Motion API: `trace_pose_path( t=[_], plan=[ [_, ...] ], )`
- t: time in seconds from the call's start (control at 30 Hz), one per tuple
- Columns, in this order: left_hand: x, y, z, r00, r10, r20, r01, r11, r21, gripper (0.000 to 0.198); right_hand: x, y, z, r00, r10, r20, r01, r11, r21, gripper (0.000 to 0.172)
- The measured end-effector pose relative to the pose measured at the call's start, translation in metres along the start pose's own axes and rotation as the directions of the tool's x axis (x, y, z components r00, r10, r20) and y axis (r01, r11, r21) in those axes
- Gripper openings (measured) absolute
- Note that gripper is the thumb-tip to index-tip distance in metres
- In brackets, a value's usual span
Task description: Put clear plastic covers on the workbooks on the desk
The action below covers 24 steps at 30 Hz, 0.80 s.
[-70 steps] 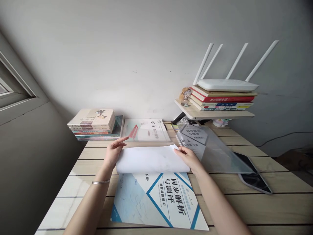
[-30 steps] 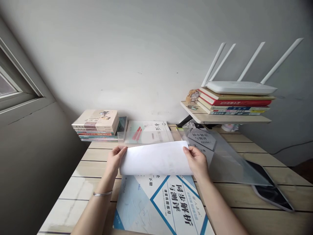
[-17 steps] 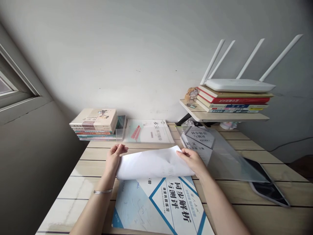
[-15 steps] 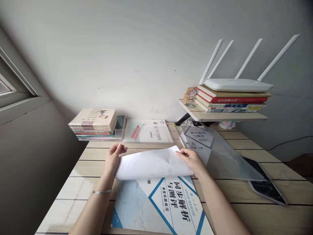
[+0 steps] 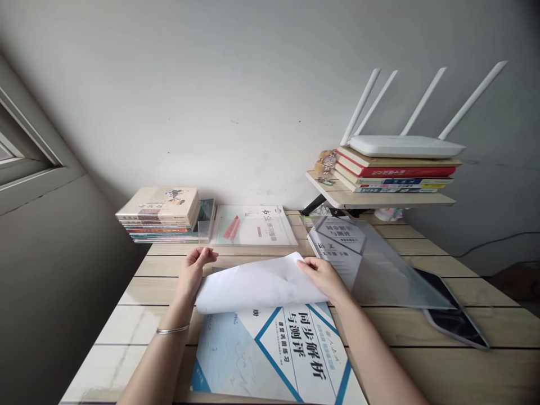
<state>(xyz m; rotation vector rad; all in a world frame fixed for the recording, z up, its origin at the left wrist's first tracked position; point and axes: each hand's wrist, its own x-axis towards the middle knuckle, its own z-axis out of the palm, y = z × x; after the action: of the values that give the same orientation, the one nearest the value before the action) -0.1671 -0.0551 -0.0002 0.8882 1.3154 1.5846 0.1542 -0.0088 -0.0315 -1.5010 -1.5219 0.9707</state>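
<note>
A blue and white workbook (image 5: 270, 354) lies on the wooden table at the front. Over its far part curves a white sheet (image 5: 257, 284), its near edge above the cover. My right hand (image 5: 320, 275) pinches the sheet at its upper right corner. Beside the sheet's left end is my left hand (image 5: 196, 267), its fingers curled together with the thumb on top; whether anything thin is between them is hidden. Behind my right hand lies another workbook (image 5: 341, 242), partly under a clear plastic cover (image 5: 392, 275).
Books (image 5: 160, 214) are stacked at the back left, beside a flat book (image 5: 257, 225) in clear plastic. A raised shelf (image 5: 379, 198) holds books and a white router (image 5: 405, 146). A dark tablet (image 5: 459, 323) lies at the right.
The view has shifted slightly. The sheet and both hands look almost the same, with my right hand a little farther left in the picture.
</note>
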Motion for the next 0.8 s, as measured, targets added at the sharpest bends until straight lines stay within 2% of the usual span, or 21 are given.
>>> trace_pose_path(
  t=[0.13, 0.3, 0.47, 0.53, 0.67, 0.8],
  plan=[
    [-0.002, 0.004, -0.001, 0.999, 0.027, 0.019, -0.028, 0.998, 0.062, 0.042, 0.004, 0.005, 0.004, 0.993, -0.074, -0.093, 0.071, 0.997, -0.034, 0.036],
    [-0.004, 0.01, -0.003, 1.0, -0.027, 0.013, 0.026, 0.998, 0.063, 0.04, 0.007, 0.011, 0.006, 0.963, -0.146, -0.226, 0.114, 0.982, -0.148, 0.038],
    [-0.005, 0.01, -0.003, 0.988, 0.121, -0.094, -0.112, 0.988, 0.102, 0.035, 0.007, 0.011, 0.005, 0.923, -0.167, -0.346, 0.108, 0.977, -0.182, 0.042],
    [-0.006, 0.009, -0.004, 0.987, 0.131, -0.092, -0.12, 0.986, 0.119, 0.036, 0.007, 0.011, 0.004, 0.925, -0.153, -0.349, 0.096, 0.98, -0.175, 0.043],
    [-0.006, 0.008, -0.005, 0.997, 0.078, 0.008, -0.078, 0.988, 0.135, 0.036, 0.008, 0.013, 0.004, 0.941, -0.143, -0.306, 0.116, 0.988, -0.105, 0.041],
    [-0.004, 0.008, -0.004, 0.995, -0.03, 0.098, 0.024, 0.998, 0.059, 0.031, 0.006, 0.008, -0.004, 0.98, -0.122, -0.156, 0.135, 0.988, 0.077, 0.042]
  ],
)
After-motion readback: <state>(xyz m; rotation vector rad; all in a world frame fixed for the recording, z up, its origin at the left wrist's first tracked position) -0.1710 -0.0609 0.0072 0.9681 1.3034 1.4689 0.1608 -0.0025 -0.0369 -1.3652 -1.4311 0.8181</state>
